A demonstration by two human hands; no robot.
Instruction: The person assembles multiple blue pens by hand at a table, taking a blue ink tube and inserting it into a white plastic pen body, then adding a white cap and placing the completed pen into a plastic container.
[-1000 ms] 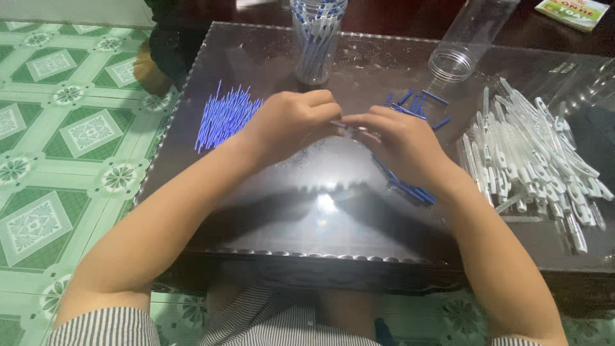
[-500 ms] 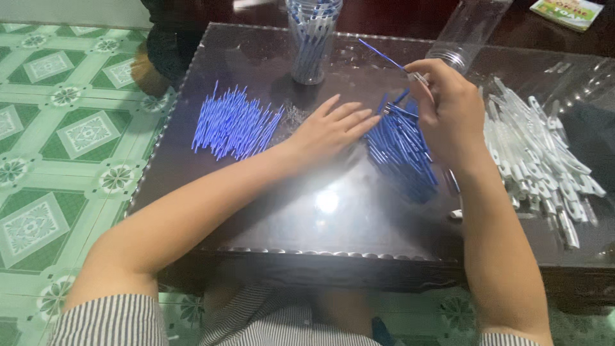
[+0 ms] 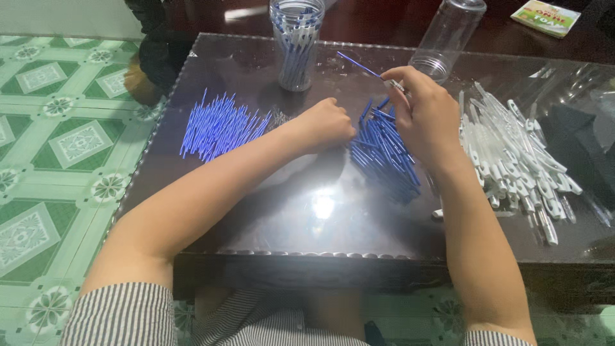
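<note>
Mid-assembly, by the look of it: right hand (image 3: 426,115) raised just above and behind the heap of dark blue pen parts (image 3: 384,154), thumb and forefinger pinched shut on a single blue refill (image 3: 359,65) slanting up and away to the left, other fingers loosely bent. Left hand (image 3: 327,125) down on the glass, touching the left flank of the heap, curled into a fist; impossible to tell whether anything sits inside it. Well left of the heap, a fan of thinner, brighter blue refills (image 3: 218,125); right of the heap, past the right forearm, a spread of white pen barrels (image 3: 512,154). Behind and left of the heap, an upright clear jar (image 3: 295,45) holding pens; behind and right, an empty clear jar (image 3: 448,35), close to the raised knuckles. Judged from this, next move calling for a fine two-finger grip and a steady line-up of the thin refill with its mating part. Open glass only on the near side of the heap, up to the beaded tabletop edge (image 3: 320,253); tight room rearward and on both sides, so short lifts rather than sweeps, lest loose parts roll off.
</note>
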